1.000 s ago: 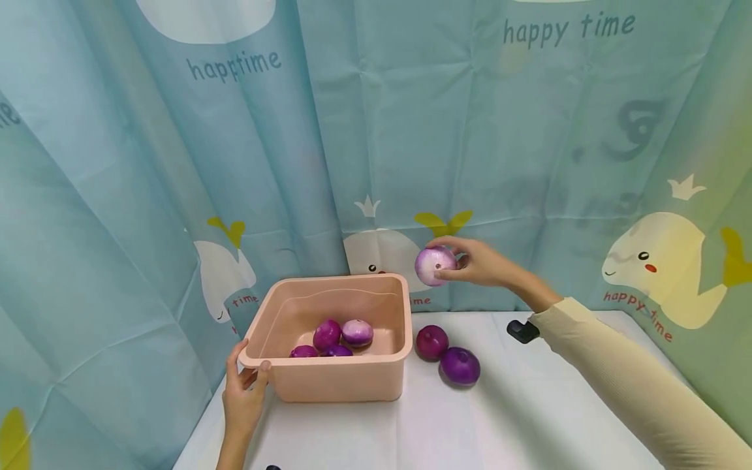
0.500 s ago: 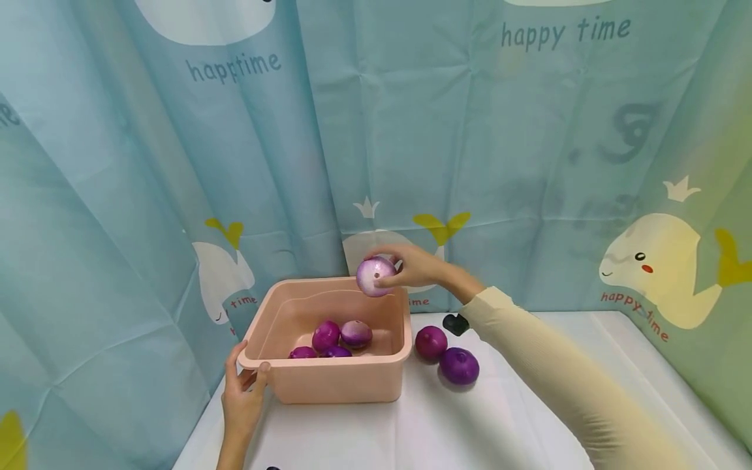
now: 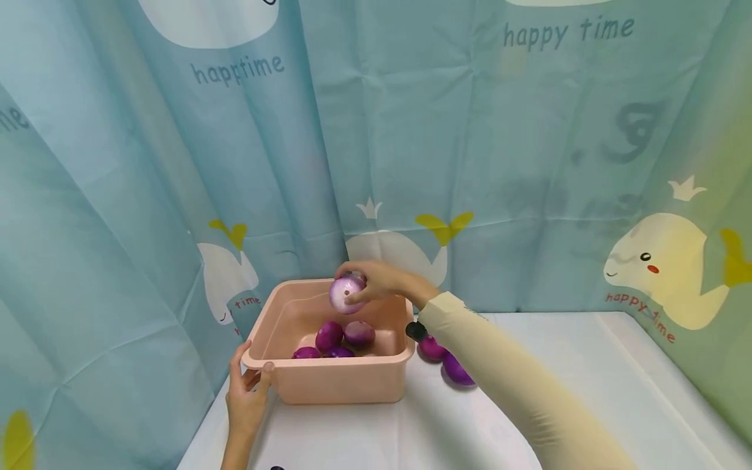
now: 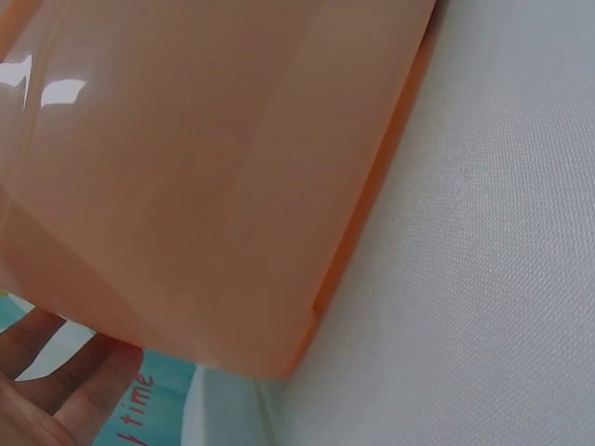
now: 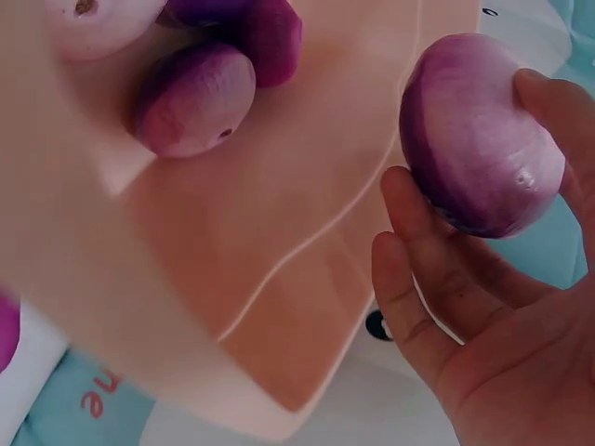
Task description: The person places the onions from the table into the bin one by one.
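Fingers of the right hand (image 3: 382, 284) held a purple onion (image 3: 346, 293) over the back edge of the pink tub (image 3: 341, 385). Her left hand (image 3: 248, 398) gripped the tub's near-left corner. Two onions (image 3: 455, 372) lay beside it on the white desk (image 3: 587, 391).

two onions on the desk (image 3: 587, 365) sat partly hidden behind the sleeve (image 3: 499, 385). in the pink tub (image 3: 341, 385), the front wall cut off the lower onions (image 3: 320, 353). left wrist view: only fingertips of the left hand (image 4: 65, 395) showed at the corner. right wrist view: the tub's onions (image 5: 195, 98) ran off the top edge.
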Demonstrator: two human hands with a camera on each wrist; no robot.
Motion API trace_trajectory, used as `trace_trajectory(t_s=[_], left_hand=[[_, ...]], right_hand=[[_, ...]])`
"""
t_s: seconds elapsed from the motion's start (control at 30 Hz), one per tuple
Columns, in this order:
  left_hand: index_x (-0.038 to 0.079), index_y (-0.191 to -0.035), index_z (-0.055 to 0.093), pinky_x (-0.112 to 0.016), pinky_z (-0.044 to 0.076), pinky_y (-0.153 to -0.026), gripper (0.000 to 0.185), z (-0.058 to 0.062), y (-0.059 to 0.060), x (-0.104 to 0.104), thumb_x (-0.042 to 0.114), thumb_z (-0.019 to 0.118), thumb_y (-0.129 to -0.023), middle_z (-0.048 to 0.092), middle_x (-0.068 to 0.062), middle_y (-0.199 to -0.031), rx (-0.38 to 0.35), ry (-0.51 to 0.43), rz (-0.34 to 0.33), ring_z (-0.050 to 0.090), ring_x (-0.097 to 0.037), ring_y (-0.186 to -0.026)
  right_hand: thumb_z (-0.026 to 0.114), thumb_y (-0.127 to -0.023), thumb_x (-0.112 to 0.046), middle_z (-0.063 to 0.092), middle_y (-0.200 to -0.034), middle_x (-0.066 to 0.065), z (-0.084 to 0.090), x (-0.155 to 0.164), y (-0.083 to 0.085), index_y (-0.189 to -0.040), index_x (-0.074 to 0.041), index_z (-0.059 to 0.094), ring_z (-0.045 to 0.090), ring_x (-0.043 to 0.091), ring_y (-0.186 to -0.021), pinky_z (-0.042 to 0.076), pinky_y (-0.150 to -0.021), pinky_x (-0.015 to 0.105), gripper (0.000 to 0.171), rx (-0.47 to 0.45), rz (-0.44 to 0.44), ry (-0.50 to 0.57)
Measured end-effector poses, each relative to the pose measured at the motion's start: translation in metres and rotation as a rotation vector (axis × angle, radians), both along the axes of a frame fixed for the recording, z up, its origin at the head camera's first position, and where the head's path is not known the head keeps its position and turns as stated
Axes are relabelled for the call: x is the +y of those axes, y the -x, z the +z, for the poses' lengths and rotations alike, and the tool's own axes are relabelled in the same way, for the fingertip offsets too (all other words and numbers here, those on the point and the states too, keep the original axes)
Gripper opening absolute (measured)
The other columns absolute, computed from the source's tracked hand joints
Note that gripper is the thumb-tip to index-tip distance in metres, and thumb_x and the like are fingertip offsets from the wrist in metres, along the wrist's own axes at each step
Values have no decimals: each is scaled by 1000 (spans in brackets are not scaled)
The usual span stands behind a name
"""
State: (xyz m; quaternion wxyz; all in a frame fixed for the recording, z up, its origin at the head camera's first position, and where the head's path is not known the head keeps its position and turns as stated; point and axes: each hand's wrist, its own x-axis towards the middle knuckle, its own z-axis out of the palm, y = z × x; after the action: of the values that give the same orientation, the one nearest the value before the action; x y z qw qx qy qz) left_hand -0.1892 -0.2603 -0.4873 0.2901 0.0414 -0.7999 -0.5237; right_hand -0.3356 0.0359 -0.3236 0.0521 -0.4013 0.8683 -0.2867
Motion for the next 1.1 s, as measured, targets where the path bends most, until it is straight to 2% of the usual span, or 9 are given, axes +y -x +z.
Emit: trace_trajectory(t_s=[0.23, 0.53, 0.67, 0.83, 0.93, 1.1], left_hand=[[17, -156, 36, -3, 44, -80, 63, 0, 1, 2, 14, 66, -101, 49, -25, -151, 9, -1, -18, 49, 21, -99], [17, -156, 37, -3, 43, -83, 61, 1, 0, 2, 14, 65, -102, 50, -23, -150, 5, 1, -11, 49, 22, -98], [18, -156, 36, -3, 43, -83, 62, 2, -1, 3, 16, 65, -102, 49, -23, -152, -9, 7, -11, 47, 22, -99], [18, -156, 37, -3, 45, -81, 62, 1, 0, 2, 15, 66, -101, 51, -24, -149, -1, 3, -13, 49, 22, -98], [18, -156, 38, -4, 46, -79, 62, 1, 0, 1, 15, 66, -101, 52, -27, -147, -5, -10, -10, 50, 20, -97], [20, -158, 34, -4, 46, -76, 65, 1, 0, 0, 19, 67, -101, 49, -29, -149, -50, -29, -18, 50, 19, -96]], right_hand=[[80, -92, -20, 64, -117, 1, -5, -6, -2, -130, -19, 62, 60, 18, -104, 53, -88, 27, 43, -6, 43, -9], [80, -92, -24, 65, -117, -1, -7, -9, -3, -132, -23, 61, 59, 17, -103, 52, -88, 29, 44, -17, 20, -69], [79, -92, -27, 65, -124, 5, -7, -9, -4, -141, -22, 57, 61, 22, -107, 54, -91, 33, 54, -48, 8, -74], [78, -94, -30, 58, -143, 12, -5, -8, -4, -152, -19, 48, 58, 35, -124, 51, -101, 45, 66, -85, 23, -57], [77, -94, -33, 54, -148, 13, -4, -7, -4, -153, -19, 46, 54, 38, -131, 50, -103, 46, 68, -95, 33, -58], [75, -95, -31, 53, -149, 14, -3, -8, -4, -152, -19, 47, 53, 37, -133, 49, -104, 46, 65, -71, 48, -66]])
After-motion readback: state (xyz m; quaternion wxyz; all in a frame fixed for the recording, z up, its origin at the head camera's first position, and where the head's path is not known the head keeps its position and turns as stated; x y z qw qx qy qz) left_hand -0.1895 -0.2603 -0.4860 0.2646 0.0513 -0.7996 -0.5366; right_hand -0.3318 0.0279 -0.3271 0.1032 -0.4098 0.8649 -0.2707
